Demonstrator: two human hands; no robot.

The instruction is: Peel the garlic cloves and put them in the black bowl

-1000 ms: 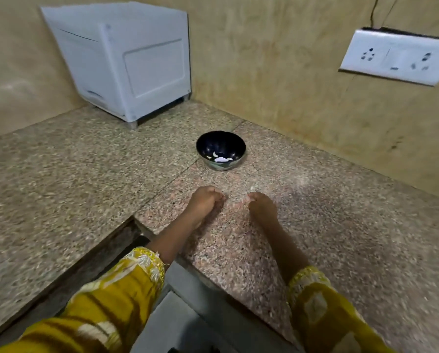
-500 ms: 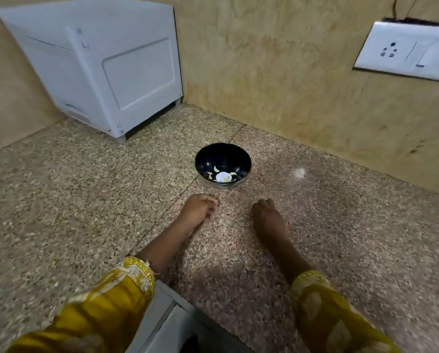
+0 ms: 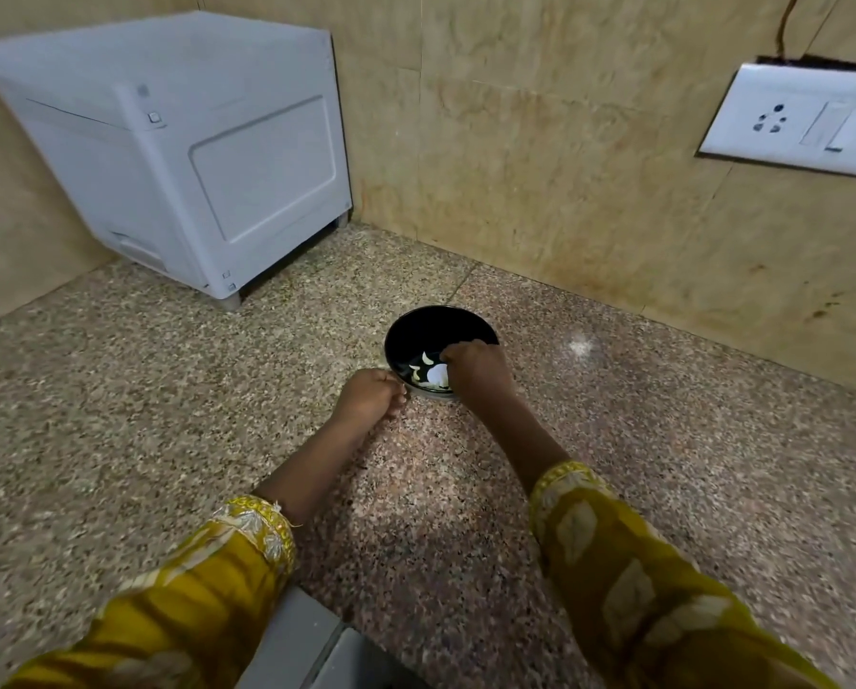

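Bowl (image 3: 430, 330) rim beside left hand (image 3: 368, 399), right hand (image 3: 476, 374) inside.

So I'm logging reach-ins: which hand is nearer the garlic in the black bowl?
Right. The right hand is over the black bowl, reaching down to the garlic; the left hand rests outside on the counter, beside the bowl's left rim.

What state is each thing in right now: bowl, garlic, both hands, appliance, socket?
black bowl: upright on the counter, holding garlic.
garlic pieces: pale, lying in the bowl's bottom.
right hand: reaching into the bowl; grip hidden.
left hand: fingers curled, beside the bowl's rim; contact unclear.
white appliance: closed, in the corner.
wall socket: visible holes unplugged.
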